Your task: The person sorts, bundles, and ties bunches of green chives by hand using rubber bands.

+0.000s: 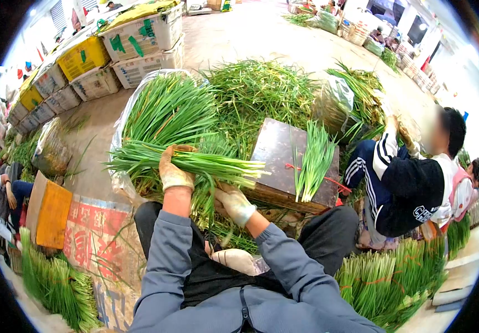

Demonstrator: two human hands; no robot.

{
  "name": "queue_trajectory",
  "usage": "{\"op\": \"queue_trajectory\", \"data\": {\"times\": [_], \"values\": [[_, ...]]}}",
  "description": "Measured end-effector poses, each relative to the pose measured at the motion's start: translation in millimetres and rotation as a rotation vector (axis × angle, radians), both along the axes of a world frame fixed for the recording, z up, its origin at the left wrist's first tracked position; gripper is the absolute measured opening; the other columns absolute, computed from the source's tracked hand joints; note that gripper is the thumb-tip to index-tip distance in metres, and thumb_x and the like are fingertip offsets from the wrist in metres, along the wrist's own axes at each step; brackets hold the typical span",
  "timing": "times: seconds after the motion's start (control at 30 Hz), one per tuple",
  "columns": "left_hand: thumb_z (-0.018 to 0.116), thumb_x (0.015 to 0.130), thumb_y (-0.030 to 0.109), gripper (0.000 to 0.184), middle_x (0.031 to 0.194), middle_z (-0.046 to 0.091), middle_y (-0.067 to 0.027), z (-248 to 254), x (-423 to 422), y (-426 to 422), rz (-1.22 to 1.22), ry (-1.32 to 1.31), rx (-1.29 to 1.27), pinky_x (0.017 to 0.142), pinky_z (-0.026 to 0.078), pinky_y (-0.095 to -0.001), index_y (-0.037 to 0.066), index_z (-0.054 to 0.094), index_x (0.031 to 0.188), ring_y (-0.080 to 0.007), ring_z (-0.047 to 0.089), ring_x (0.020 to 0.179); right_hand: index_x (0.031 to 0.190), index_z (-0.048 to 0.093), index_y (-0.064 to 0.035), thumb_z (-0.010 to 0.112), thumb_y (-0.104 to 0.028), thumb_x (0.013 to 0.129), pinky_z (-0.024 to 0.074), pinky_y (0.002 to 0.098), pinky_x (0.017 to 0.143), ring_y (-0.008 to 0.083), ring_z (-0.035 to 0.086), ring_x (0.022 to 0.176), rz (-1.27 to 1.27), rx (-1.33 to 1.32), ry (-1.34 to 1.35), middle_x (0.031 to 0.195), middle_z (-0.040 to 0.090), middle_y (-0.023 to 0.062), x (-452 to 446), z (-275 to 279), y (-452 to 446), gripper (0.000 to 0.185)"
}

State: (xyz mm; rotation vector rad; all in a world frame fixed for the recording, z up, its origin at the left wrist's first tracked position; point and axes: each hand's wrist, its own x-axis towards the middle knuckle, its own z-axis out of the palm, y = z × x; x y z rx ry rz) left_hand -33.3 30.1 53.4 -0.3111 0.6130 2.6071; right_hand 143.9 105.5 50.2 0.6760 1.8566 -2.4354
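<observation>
My left hand [176, 170], in a pale, soiled work glove, is wrapped around a bunch of garlic chives [217, 165]. The bunch lies sideways, its pale stem ends pointing right and its green tips left. Just below it, my right hand [234, 203], also gloved, is closed at some loose chive leaves hanging under the bunch; its fingertips are partly hidden. Beyond my left hand, a large plastic-lined heap of chives [167, 108] stands upright. On a dark board [272, 145] to the right lies another small bunch of chives [314, 161], with red ties beside it.
Loose leaves [261, 89] pile up ahead. A co-worker [411, 172] sits at the right, near tied chive bundles [394, 272]. More bundles [62, 288] stand at lower left, near an orange board [54, 219]. Stacked white crates [139, 39] line the left back.
</observation>
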Motion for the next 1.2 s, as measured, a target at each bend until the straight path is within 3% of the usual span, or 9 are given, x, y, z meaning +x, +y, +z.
{"op": "queue_trajectory", "data": {"times": [0.07, 0.1, 0.3, 0.53, 0.7, 0.83, 0.93, 1.0, 1.2], "values": [[0.060, 0.089, 0.019, 0.018, 0.084, 0.062, -0.0163, -3.5, -9.8, -8.9, -0.027, 0.080, -0.052, 0.080, 0.055, -0.0498, 0.002, 0.056, 0.090, -0.0312, 0.060, 0.076, 0.112, 0.059, -0.0088, 0.055, -0.021, 0.101, 0.0267, 0.0228, 0.044, 0.0063, 0.034, 0.052, -0.027, -0.334, 0.187, 0.069, 0.042, -0.0054, 27.3, 9.3, 5.5, 0.017], [0.061, 0.088, 0.020, 0.018, 0.083, 0.062, -0.0163, 4.3, -13.4, -14.0, 0.019, 0.067, -0.092, 0.080, 0.055, -0.0492, 0.002, 0.057, 0.087, -0.0311, 0.060, 0.078, 0.129, 0.052, -0.0063, 0.056, -0.022, 0.100, 0.0262, 0.0220, 0.045, 0.0058, 0.036, 0.053, 0.066, -0.363, 0.148, 0.067, 0.039, -0.0059, 45.1, 13.4, 19.8, 0.033], [0.062, 0.087, 0.023, 0.026, 0.085, 0.065, -0.0144, -20.1, -75.3, -63.1, 0.177, 0.051, 0.177, 0.082, 0.054, -0.0445, -0.002, 0.062, 0.093, -0.0299, 0.060, 0.079, 0.105, 0.056, -0.0084, 0.065, -0.037, 0.096, 0.0267, 0.0247, 0.042, 0.0065, 0.036, 0.047, -0.325, -0.434, 0.625, 0.060, 0.037, -0.0052, 132.5, 51.4, 75.2, 0.031], [0.060, 0.091, 0.023, 0.036, 0.086, 0.068, -0.0100, -23.9, -67.5, -72.4, -0.005, 0.304, 0.317, 0.083, 0.051, -0.0418, -0.004, 0.061, 0.115, -0.0261, 0.060, 0.081, 0.106, 0.060, -0.0061, 0.057, -0.019, 0.099, 0.0316, 0.0214, 0.046, 0.0057, 0.040, 0.053, -0.339, 0.148, 0.209, 0.073, 0.053, -0.0024, 95.1, 81.3, 76.9, 0.015], [0.064, 0.090, 0.021, 0.038, 0.086, 0.069, -0.0071, -22.9, -64.8, -65.5, -0.069, 0.218, 0.396, 0.078, 0.053, -0.0391, -0.004, 0.059, 0.118, -0.0231, 0.064, 0.075, 0.128, 0.059, -0.0018, 0.078, -0.017, 0.086, 0.0504, 0.0243, 0.078, 0.0105, 0.061, 0.083, -0.136, 0.841, 0.161, 0.096, 0.066, 0.0010, 45.5, 61.7, 44.0, 0.049], [0.062, 0.091, 0.021, 0.041, 0.085, 0.069, -0.0079, -6.7, -45.8, -62.5, -0.191, 0.416, 0.308, 0.078, 0.053, -0.0367, -0.003, 0.056, 0.123, -0.0227, 0.064, 0.075, 0.110, 0.069, -0.0044, 0.068, -0.013, 0.092, 0.0530, 0.0251, 0.068, 0.0085, 0.064, 0.073, -0.146, 0.405, 0.454, 0.090, 0.073, 0.0059, 20.0, -7.2, 35.5, 0.019], [0.061, 0.093, 0.019, 0.040, 0.088, 0.069, -0.0086, -8.5, -55.3, -70.2, -0.142, 0.409, 0.303, 0.080, 0.054, -0.0374, -0.004, 0.055, 0.124, -0.0218, 0.064, 0.077, 0.105, 0.069, -0.0081, 0.067, -0.017, 0.095, 0.0477, 0.0227, 0.054, 0.0074, 0.059, 0.062, -0.249, 0.415, 0.165, 0.083, 0.068, 0.0036, 45.5, 30.6, 63.2, 0.014], [0.061, 0.093, 0.015, 0.040, 0.092, 0.068, -0.0091, -6.2, -60.0, -79.4, -0.157, 0.303, 0.440, 0.086, 0.054, -0.0346, -0.006, 0.053, 0.127, -0.0190, 0.066, 0.082, 0.103, 0.066, -0.0113, 0.067, -0.023, 0.096, 0.0385, 0.0221, 0.045, 0.0073, 0.048, 0.051, -0.619, -0.179, 0.370, 0.075, 0.061, 0.0006, 69.5, 36.3, 81.9, 0.014], [0.064, 0.093, 0.013, 0.047, 0.095, 0.063, -0.0034, 0.0, -56.5, -83.5, -0.182, 0.411, 0.541, 0.092, 0.052, -0.0346, -0.002, 0.049, 0.135, -0.0166, 0.063, 0.086, 0.090, 0.059, -0.0120, 0.057, -0.053, 0.097, 0.0422, 0.0280, 0.050, 0.0149, 0.052, 0.067, -0.849, -0.237, 0.577, 0.086, 0.059, 0.0060, 102.9, -3.0, 144.7, 0.042]]}}
